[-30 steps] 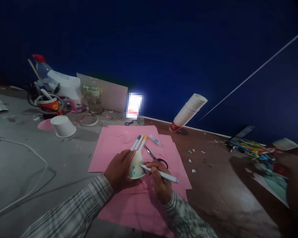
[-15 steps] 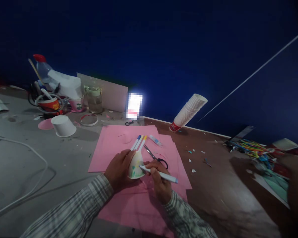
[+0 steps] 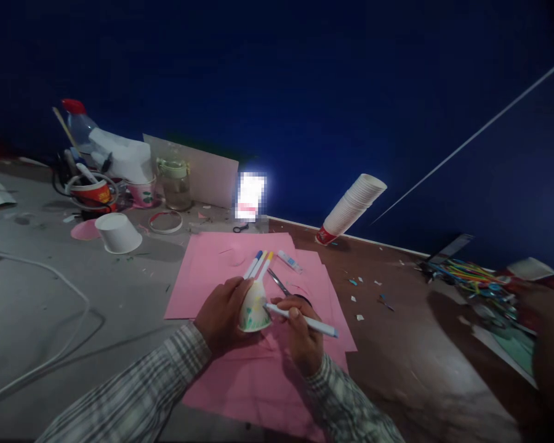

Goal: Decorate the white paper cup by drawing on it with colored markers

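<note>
My left hand (image 3: 224, 307) is closed around the side of a white paper cup (image 3: 255, 311), whose wall carries green and yellow drawing. In my right hand (image 3: 302, 332) is a white marker pen (image 3: 311, 324) with a light blue end, its tip at the cup's right side. Pink paper sheets (image 3: 205, 258) lie under both hands. Just beyond the cup are several capped markers (image 3: 258, 263), with blue and yellow caps showing. Scissors (image 3: 279, 283) lie by my right hand, their handles partly hidden behind it. A small white tube (image 3: 289, 261) rests near them.
A tilted stack of paper cups (image 3: 351, 212) leans by the blue wall. At left are an upturned white cup (image 3: 119, 234), a glass jar (image 3: 174, 187), a pen cup (image 3: 91, 195) and a white cable (image 3: 80, 298). Another person's arm (image 3: 551, 344) reaches in beside coloured strands (image 3: 466, 274).
My right hand has shifted slightly right, and the marker's tip has moved up and right along the cup. My left hand still holds the cup in nearly the same place.
</note>
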The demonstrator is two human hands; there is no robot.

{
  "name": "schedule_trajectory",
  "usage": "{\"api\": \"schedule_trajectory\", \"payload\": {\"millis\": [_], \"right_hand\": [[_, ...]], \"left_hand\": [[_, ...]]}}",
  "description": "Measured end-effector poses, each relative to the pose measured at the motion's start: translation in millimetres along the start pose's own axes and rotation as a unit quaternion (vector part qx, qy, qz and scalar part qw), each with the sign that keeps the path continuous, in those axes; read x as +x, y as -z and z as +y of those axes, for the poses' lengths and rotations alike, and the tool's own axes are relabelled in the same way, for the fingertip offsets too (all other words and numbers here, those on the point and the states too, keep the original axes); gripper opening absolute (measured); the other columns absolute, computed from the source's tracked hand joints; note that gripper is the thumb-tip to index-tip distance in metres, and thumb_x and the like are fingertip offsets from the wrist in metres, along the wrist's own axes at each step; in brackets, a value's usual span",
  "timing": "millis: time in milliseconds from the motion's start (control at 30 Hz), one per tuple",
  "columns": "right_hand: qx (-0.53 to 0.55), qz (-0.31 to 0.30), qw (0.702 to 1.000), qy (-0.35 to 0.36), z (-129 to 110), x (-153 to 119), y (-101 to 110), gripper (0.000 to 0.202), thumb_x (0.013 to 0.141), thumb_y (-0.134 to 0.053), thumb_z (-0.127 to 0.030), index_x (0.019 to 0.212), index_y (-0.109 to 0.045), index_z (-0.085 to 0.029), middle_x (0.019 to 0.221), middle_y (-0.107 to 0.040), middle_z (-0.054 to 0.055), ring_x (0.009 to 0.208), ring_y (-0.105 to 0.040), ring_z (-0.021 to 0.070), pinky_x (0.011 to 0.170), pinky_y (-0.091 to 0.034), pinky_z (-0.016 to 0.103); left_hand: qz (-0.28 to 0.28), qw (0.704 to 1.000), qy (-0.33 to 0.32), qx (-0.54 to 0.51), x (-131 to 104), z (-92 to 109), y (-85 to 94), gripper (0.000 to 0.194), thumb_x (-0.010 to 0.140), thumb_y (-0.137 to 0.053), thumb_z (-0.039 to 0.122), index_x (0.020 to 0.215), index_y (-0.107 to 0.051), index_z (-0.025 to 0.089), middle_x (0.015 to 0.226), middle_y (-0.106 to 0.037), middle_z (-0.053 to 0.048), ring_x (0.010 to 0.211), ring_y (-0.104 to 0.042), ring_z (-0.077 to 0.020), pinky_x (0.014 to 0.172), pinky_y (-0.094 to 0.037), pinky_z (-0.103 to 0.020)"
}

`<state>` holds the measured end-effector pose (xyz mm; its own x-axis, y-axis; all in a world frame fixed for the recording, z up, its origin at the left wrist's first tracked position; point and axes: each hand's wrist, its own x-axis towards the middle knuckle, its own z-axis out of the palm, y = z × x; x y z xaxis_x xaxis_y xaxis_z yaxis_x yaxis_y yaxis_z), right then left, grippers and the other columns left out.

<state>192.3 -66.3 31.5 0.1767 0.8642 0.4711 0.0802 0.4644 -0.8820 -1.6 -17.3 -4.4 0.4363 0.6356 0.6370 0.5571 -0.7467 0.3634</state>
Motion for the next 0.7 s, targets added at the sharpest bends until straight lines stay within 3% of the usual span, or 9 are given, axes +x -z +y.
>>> {"api": "schedule_trajectory", "payload": {"millis": [167, 367, 700], "right_hand": [[0.003, 0.008, 1.0, -0.002, 0.6, 0.7, 1.1, 0.036, 0.105, -0.06, -0.049, 0.09, -0.08, -0.024, 0.066, -0.065, 0.002, 0.079, -0.072, 0.0251, 0.079, -0.059, 0.041], [-0.028, 0.001, 0.999, -0.02, 0.9, 1.2, 1.9, 0.042, 0.105, -0.057, -0.052, 0.087, -0.079, -0.021, 0.074, -0.071, 0.004, 0.062, -0.062, 0.0184, 0.059, -0.052, 0.032], [-0.013, -0.04, 0.999, 0.013, 0.4, 0.6, -1.5, 0.037, 0.106, -0.058, -0.048, 0.091, -0.08, -0.023, 0.07, -0.068, 0.002, 0.065, -0.065, 0.0187, 0.063, -0.054, 0.032]], "left_hand": [[0.012, 1.0, 0.02, -0.003, -2.2, 0.0, -3.1, 0.096, 0.075, -0.082, 0.06, 0.151, -0.043, 0.015, 0.124, -0.067, -0.02, 0.103, -0.07, -0.0364, 0.086, -0.062, -0.05], [-0.001, 1.0, 0.003, 0.006, -1.8, -2.3, -0.4, 0.098, 0.076, -0.083, 0.059, 0.152, -0.041, 0.014, 0.124, -0.067, -0.02, 0.103, -0.07, -0.0357, 0.086, -0.062, -0.049], [0.011, 1.0, -0.003, 0.013, -1.7, -2.4, -1.2, 0.097, 0.079, -0.079, 0.065, 0.153, -0.039, 0.016, 0.123, -0.066, -0.019, 0.102, -0.07, -0.0346, 0.085, -0.062, -0.048]]}}
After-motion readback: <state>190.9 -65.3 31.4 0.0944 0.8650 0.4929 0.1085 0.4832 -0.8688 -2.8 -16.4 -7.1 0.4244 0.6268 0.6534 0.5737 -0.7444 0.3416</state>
